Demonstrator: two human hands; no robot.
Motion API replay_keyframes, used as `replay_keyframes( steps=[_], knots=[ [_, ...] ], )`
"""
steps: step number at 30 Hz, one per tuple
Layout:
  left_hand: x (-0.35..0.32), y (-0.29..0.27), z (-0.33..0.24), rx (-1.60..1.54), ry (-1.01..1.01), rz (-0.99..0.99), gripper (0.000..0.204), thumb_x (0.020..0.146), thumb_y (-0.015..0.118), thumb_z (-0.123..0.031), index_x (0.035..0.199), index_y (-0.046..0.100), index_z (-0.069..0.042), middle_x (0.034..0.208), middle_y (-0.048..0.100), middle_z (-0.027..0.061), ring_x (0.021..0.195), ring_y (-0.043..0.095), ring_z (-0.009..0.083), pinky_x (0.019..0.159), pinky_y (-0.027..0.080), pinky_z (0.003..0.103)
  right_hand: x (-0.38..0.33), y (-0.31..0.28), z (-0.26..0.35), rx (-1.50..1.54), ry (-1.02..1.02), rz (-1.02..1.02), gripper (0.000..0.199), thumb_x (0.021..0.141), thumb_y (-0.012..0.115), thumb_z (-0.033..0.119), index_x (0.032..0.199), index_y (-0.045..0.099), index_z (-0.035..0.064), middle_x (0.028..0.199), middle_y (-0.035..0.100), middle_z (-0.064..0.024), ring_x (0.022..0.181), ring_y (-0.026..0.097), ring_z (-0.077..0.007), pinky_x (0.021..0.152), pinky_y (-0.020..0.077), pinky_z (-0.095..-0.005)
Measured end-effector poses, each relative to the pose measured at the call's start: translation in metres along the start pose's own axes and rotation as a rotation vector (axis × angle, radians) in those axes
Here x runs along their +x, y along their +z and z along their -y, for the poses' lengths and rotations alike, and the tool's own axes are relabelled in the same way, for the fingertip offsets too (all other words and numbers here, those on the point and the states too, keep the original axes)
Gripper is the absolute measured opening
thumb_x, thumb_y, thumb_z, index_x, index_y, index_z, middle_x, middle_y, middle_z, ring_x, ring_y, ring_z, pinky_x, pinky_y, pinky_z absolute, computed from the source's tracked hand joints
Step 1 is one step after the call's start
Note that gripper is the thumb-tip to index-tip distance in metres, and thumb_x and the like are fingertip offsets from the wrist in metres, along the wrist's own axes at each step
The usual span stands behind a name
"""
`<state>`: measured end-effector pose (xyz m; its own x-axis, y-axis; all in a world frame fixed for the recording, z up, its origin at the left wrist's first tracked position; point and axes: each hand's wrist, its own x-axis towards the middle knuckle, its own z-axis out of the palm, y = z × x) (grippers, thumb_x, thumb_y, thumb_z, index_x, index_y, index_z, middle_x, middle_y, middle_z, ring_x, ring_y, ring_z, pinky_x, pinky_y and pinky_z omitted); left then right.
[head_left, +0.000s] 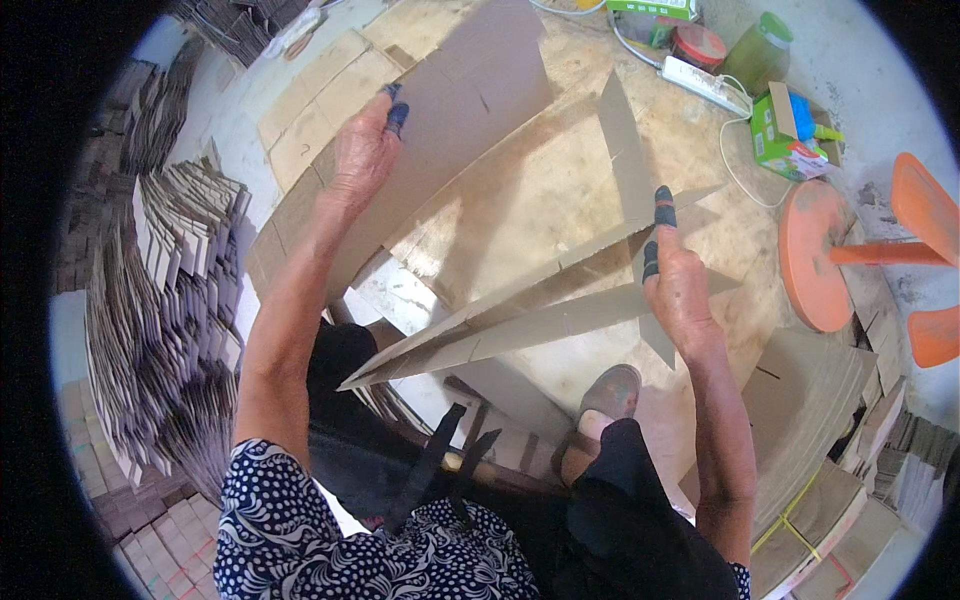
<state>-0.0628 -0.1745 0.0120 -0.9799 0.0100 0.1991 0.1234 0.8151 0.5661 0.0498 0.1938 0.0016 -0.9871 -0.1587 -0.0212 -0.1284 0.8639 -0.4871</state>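
Note:
My left hand [364, 155], dark covers on its fingertips, is closed on the edge of a wide cardboard sheet [470, 95] that stands tilted at the upper left. Long cardboard strips [520, 335] meet in a point near my lap and fan out to the right. Shorter cardboard pieces [624, 150] cross them at their far end. There my right hand [680, 285] grips the strips, with dark covers on its thumb and index finger. Its other fingers are mostly hidden behind the hand.
Stacked cardboard pieces [175, 320] fill the left side. To the right are an orange stool [815, 255] and a cardboard stack [800, 400]. A white power strip [703, 84], a green box [780, 140] and a green-lidded jar [760, 50] stand at the far right.

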Motion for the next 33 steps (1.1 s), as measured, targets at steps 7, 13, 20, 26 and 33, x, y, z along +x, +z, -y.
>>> replay_keyframes(
  steps=[7, 13, 20, 26, 33],
  knots=[
    [-0.049, 0.04, -0.047, 0.398, 0.263, 0.345, 0.012, 0.075, 0.054, -0.007, 0.087, 0.052, -0.005, 0.073, 0.062, 0.0196, 0.073, 0.062, 0.0387, 0.062, 0.048, 0.049, -0.008, -0.002, -0.005, 0.046, -0.054, -0.105, 0.084, 0.069, 0.052, -0.01, 0.145, 0.021, 0.0076, 0.076, 0.06, -0.022, 0.064, 0.059, -0.038, 0.056, 0.0457, -0.046],
    [-0.058, 0.07, -0.055, 0.374, 0.322, 0.399, 0.017, 0.075, 0.056, -0.008, 0.091, 0.053, -0.004, 0.073, 0.062, 0.0196, 0.071, 0.062, 0.0376, 0.06, 0.049, 0.047, -0.015, -0.008, -0.013, -0.011, -0.025, -0.055, 0.083, 0.069, 0.053, -0.01, 0.144, 0.025, 0.0133, 0.082, 0.059, -0.0204, 0.071, 0.06, -0.0381, 0.06, 0.0465, -0.0455],
    [-0.033, 0.082, -0.079, 0.162, 0.259, 0.344, 0.019, 0.073, 0.051, 0.003, 0.09, 0.054, -0.003, 0.07, 0.057, 0.0249, 0.066, 0.058, 0.0425, 0.056, 0.042, 0.05, -0.016, -0.013, -0.003, -0.004, -0.113, 0.033, 0.069, 0.071, 0.053, -0.008, 0.135, 0.041, 0.0144, 0.083, 0.058, -0.0204, 0.072, 0.059, -0.0379, 0.062, 0.0462, -0.0447],
    [-0.013, 0.095, -0.091, 0.042, 0.319, 0.337, 0.018, 0.076, 0.052, 0.001, 0.093, 0.054, -0.005, 0.07, 0.059, 0.0231, 0.066, 0.06, 0.0402, 0.06, 0.045, 0.049, 0.003, 0.003, 0.001, -0.074, 0.005, 0.109, 0.066, 0.073, 0.053, -0.005, 0.135, 0.039, 0.013, 0.077, 0.06, -0.0203, 0.07, 0.06, -0.038, 0.062, 0.0473, -0.0467],
    [-0.063, 0.076, -0.101, 0.051, 0.825, 0.221, 0.026, 0.067, 0.064, -0.008, 0.091, 0.055, -0.005, 0.132, 0.042, 0.0202, 0.122, 0.039, 0.0445, 0.098, 0.04, 0.051, 0.012, 0.008, -0.01, -0.197, -0.03, 0.244, 0.065, 0.068, 0.053, -0.005, 0.131, 0.042, 0.0073, 0.076, 0.061, -0.0226, 0.073, 0.06, -0.0403, 0.063, 0.0481, -0.0479]
  ],
)
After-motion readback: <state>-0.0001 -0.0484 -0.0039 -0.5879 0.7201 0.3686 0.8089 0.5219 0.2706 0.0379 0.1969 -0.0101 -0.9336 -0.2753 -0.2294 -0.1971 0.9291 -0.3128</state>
